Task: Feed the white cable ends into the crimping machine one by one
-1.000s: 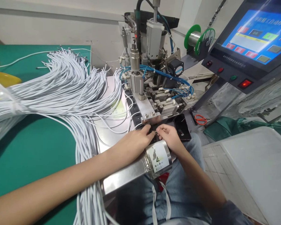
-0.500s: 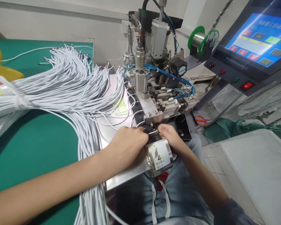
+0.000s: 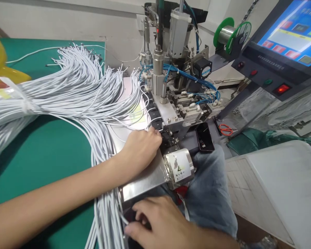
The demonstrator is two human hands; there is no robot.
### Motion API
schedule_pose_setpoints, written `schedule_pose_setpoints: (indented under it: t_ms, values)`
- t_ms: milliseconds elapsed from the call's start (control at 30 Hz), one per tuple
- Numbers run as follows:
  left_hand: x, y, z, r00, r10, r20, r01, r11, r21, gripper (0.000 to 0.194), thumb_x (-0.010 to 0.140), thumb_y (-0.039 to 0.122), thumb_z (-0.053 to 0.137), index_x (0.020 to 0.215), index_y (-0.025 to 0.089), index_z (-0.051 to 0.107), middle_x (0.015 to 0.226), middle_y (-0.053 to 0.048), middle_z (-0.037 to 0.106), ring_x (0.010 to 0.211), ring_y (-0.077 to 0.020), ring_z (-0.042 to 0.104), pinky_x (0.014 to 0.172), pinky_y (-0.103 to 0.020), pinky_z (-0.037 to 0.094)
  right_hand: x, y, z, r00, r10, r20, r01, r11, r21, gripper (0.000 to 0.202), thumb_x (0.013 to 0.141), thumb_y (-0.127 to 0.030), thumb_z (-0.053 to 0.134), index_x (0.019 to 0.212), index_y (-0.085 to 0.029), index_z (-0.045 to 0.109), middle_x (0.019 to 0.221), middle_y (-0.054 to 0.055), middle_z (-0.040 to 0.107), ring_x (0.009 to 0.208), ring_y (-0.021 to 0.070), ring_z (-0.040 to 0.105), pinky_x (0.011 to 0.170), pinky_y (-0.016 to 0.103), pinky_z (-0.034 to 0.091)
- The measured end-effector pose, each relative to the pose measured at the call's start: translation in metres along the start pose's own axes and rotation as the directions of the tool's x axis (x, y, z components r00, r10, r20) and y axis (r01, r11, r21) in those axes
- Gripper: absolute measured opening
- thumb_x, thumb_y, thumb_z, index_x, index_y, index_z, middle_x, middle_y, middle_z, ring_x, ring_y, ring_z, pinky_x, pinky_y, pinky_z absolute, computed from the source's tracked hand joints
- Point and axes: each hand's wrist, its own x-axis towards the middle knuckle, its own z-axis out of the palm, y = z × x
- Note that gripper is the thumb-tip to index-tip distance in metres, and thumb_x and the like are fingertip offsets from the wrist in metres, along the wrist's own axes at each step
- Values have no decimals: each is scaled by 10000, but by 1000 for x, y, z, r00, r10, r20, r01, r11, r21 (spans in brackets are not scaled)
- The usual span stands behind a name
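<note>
My left hand point(image 3: 144, 147) rests at the black track point(image 3: 155, 116) of the bench machine point(image 3: 168, 103). Its fingers are curled together, and what they hold, if anything, is hidden. Low in front of me, my right hand point(image 3: 162, 221) has thumb and fingers apart, beside the hanging ends of a big bundle of white cables point(image 3: 103, 193). One loose cable passes close to its thumb. From the tied part at left, the bundle spreads over the green mat point(image 3: 54, 152). Several single cables lie along the track. A metal cylinder with a white label point(image 3: 180, 167) sits at the track's near end.
A spool of wire with green flanges point(image 3: 226, 34) is mounted behind. At right stand a control panel with a lit screen point(image 3: 292, 34) and a pale lid-like surface point(image 3: 287, 186). A phone point(image 3: 204, 137) and red-handled scissors point(image 3: 226, 130) lie beside the machine. Yellow tape dispenser-like object point(image 3: 7, 65) at far left.
My right hand has left the white cable at the track and moved down and left to the cable bundle. My left hand has shifted slightly up and left. The view has tilted a little.
</note>
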Motion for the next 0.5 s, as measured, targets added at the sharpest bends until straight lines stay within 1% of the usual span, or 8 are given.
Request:
schedule_pose_setpoints:
  t_ms: [67,133,200,267,333,433,500]
  values:
    - [0,0,0,1000,-3,0,3,1000,-8,265,783,33,358,844,86,611,724,-114,585,624,-236,607,462,-278,331,9,-2,11,999,8,50,-10,999,45,234,824,-394,531,878,-195,642,842,31,687,741,160,611,663,251,406]
    - [0,0,-1,1000,-3,0,3,1000,-14,255,789,47,363,839,85,610,721,-119,582,621,-244,607,461,-284,335,17,-3,16,999,2,47,-5,998,67,224,829,-353,513,913,-192,644,855,40,687,766,164,614,695,255,413]
    - [1,-1,-1,1000,2,-1,-2,1000,-17,246,789,51,365,827,85,606,715,-119,576,617,-249,607,463,-286,340,20,-6,17,999,3,51,-7,996,89,207,820,-310,505,908,-184,643,835,47,686,757,166,612,706,255,415]
    - [1,-1,-1,1000,7,1,-7,1000,-17,244,781,44,364,818,86,601,705,-115,569,618,-253,608,468,-284,344,20,-9,16,997,25,69,-34,991,129,195,815,-299,501,894,-183,637,800,41,679,711,158,602,690,252,414]
    - [1,-2,-1,1000,9,0,-9,1000,-17,243,777,42,362,825,89,596,694,-108,563,614,-255,607,470,-283,346,18,-13,12,993,69,98,-84,983,164,190,813,-322,506,889,-193,623,767,27,663,684,152,582,661,250,405]
    - [2,-2,-1,1000,9,-12,-9,1000,-22,240,787,56,359,840,90,591,681,-100,557,594,-249,599,464,-280,341,16,-17,6,980,155,121,-174,971,161,179,792,-322,520,905,-204,591,751,26,625,730,169,560,640,255,388]
    - [2,-2,-1,1000,10,-19,-10,1000,-17,228,792,71,366,828,90,590,677,-100,557,586,-247,596,460,-279,339,16,-18,3,975,188,121,-208,962,177,157,777,-297,526,898,-204,562,758,25,597,747,167,539,643,252,381]
